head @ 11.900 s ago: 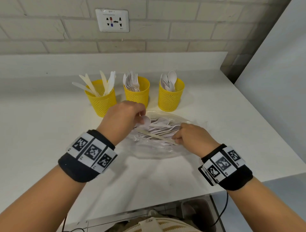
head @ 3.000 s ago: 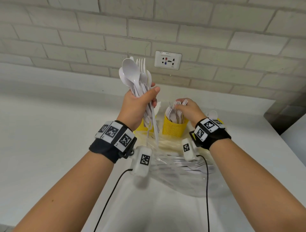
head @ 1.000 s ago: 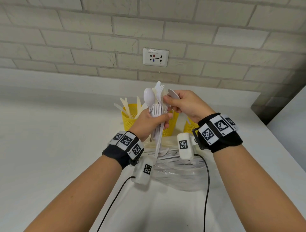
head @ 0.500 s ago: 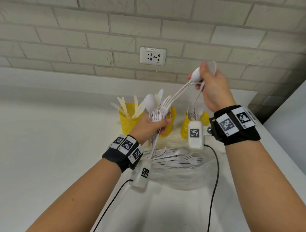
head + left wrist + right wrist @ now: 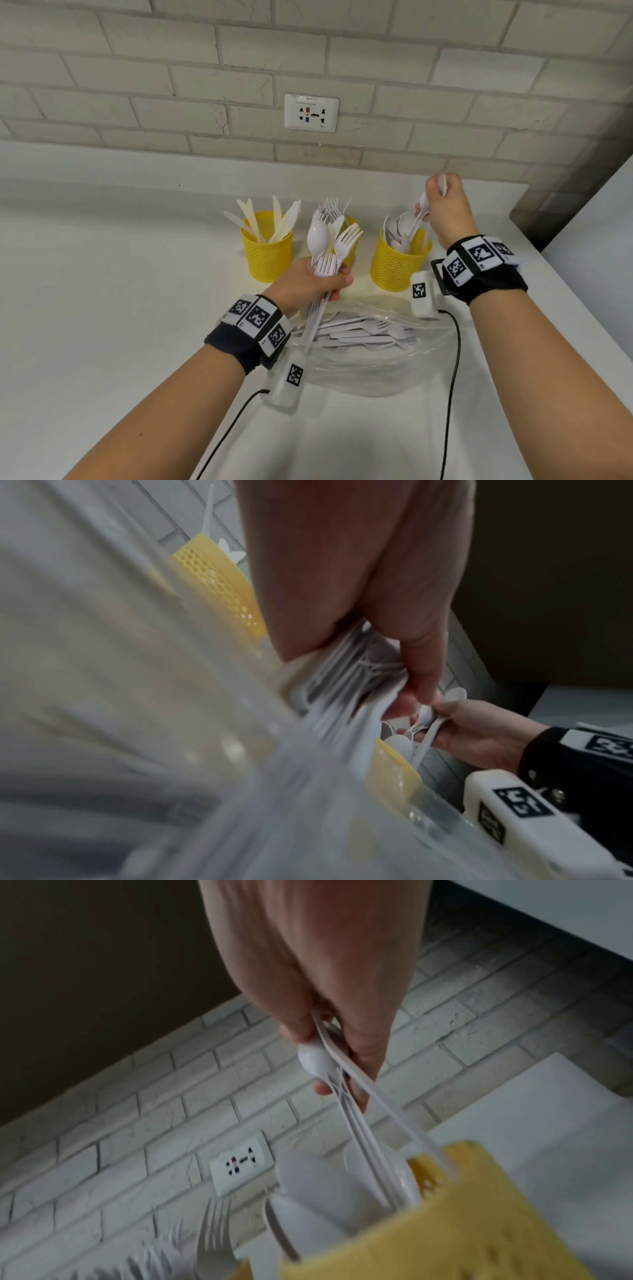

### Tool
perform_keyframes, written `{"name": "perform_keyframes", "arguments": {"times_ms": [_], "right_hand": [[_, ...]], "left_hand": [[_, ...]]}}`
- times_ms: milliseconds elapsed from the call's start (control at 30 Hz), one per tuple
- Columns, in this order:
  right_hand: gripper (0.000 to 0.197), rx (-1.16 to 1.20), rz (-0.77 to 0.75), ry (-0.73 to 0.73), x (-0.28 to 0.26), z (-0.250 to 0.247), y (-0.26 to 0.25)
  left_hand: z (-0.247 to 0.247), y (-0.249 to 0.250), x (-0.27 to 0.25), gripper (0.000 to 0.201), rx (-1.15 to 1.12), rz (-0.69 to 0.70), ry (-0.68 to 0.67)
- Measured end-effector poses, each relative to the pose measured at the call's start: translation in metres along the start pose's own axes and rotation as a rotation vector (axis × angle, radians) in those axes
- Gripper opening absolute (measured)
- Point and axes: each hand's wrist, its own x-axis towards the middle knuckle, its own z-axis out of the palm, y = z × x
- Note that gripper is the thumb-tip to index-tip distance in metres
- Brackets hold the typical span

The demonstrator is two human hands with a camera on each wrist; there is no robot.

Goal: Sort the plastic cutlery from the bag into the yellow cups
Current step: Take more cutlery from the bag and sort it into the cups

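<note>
Across the white surface (image 5: 102, 308) in the head view, three yellow cups stand in a row near the brick wall (image 5: 171, 68): the knife cup (image 5: 267, 253) at 11 o'clock from the bag, the fork cup (image 5: 351, 240) at 12 and partly hidden, the spoon cup (image 5: 397, 265) at 1. The left hand (image 5: 308, 284) grips a mixed bunch of forks and spoons (image 5: 325, 246) upright, its fingers curled round the handles, in front of the fork cup. The right hand (image 5: 445, 212) is above the spoon cup, pinching spoons (image 5: 423, 205) by their bowls, handles pointing down into the cup. A clear plastic bag (image 5: 370, 363) lies just in front of the cups with more cutlery (image 5: 370, 334) inside. A wall socket (image 5: 311, 113) sits at 12 o'clock above the row.

From the left wrist, the left hand (image 5: 359, 588) has its fingers (image 5: 421, 669) wrapped round the bunch of handles (image 5: 352, 674); the right hand (image 5: 479, 734) shows at 4 o'clock, holding spoons over the spoon cup (image 5: 394, 775). Blurred bag plastic (image 5: 171, 750) fills the lower left.

From the right wrist, the right hand (image 5: 325, 974) pinches two or three spoons (image 5: 349, 1096), whose handles reach into the spoon cup (image 5: 462, 1218) at 5 o'clock. The socket (image 5: 240, 1167) lies at 7 o'clock.
</note>
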Motion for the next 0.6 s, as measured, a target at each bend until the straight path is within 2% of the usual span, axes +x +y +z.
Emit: {"name": "perform_keyframes", "arguments": {"times_ms": [133, 300, 467, 600], "right_hand": [[0.017, -0.187, 0.095, -0.106, 0.002, 0.005, 0.022], [0.005, -0.166, 0.143, -0.133, -0.008, 0.008, 0.016], [0.052, -0.177, 0.2, -0.115, -0.007, 0.005, 0.019], [0.064, -0.324, 0.218, -0.131, -0.007, 0.002, 0.014]], "left_hand": [[0.0, 0.003, 0.002, 0.008, -0.034, -0.029, -0.015], [-0.002, 0.017, 0.007, 0.01, 0.007, 0.095, 0.076], [-0.002, 0.032, 0.013, 0.009, -0.048, 0.14, 0.09], [-0.001, 0.034, 0.016, 0.012, 0.013, 0.166, 0.081]]}}
